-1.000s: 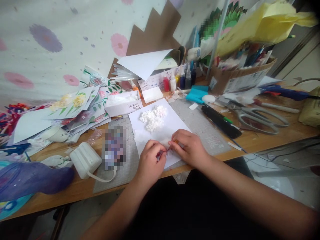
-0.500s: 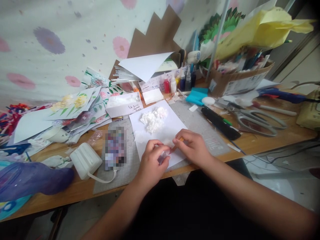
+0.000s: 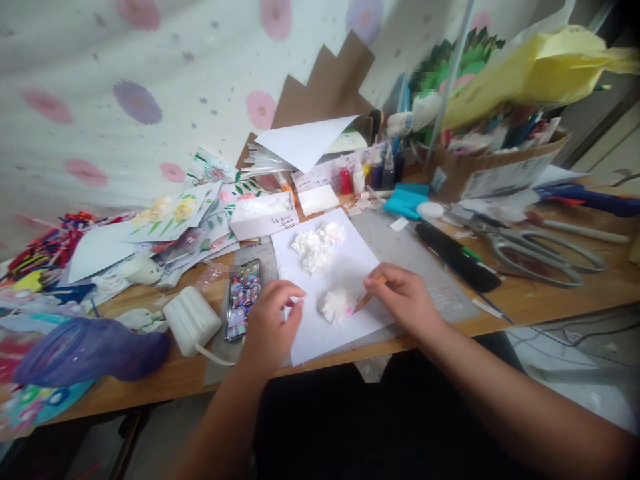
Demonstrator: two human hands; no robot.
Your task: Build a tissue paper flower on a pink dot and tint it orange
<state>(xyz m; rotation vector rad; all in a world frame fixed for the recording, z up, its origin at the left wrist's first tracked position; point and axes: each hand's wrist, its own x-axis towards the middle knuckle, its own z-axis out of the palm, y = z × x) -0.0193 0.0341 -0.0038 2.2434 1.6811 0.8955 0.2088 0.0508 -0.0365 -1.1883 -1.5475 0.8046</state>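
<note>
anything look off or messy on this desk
The lone ruffled white piece has a bright pink spot beside the tip of the wooden stick in the right hand; the other ruffles look mostly white. Papers at left lie askew. No spill shows.

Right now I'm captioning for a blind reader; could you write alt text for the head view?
The right hand holds a thin brown tool by a pink-spotted, crumpled white tuft on white paper; the left hand is open nearby. More white tufts lie beyond; a phone is at left.
</note>
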